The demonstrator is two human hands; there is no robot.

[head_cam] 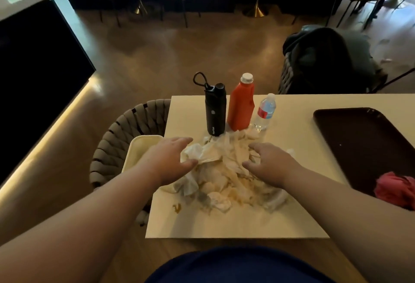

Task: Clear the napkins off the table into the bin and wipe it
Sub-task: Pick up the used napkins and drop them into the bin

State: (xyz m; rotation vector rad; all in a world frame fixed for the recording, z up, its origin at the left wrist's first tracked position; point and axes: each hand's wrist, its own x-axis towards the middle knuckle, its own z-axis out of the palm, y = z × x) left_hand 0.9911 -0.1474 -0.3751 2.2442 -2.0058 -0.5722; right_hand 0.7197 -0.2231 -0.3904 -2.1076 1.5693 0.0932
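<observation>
A heap of crumpled, stained white napkins [226, 177] lies on the cream table [235, 224]. My left hand [167, 159] rests on the heap's left side, with thumb and fingers closed around a bunch of napkins. My right hand [267, 163] hovers over the heap's right side, fingers spread and curled, holding nothing. A cream bin [140, 150] sits on a woven chair just left of the table edge, partly hidden by my left forearm. A brown smear [176, 208] marks the table in front of the heap.
Behind the heap stand a black flask [215, 109], a red sauce bottle [241, 105] and a small water bottle [265, 113]. A dark tray [359, 143] lies at the right with a pink cloth [395, 189] on it. A woven chair [116, 139] holds the bin.
</observation>
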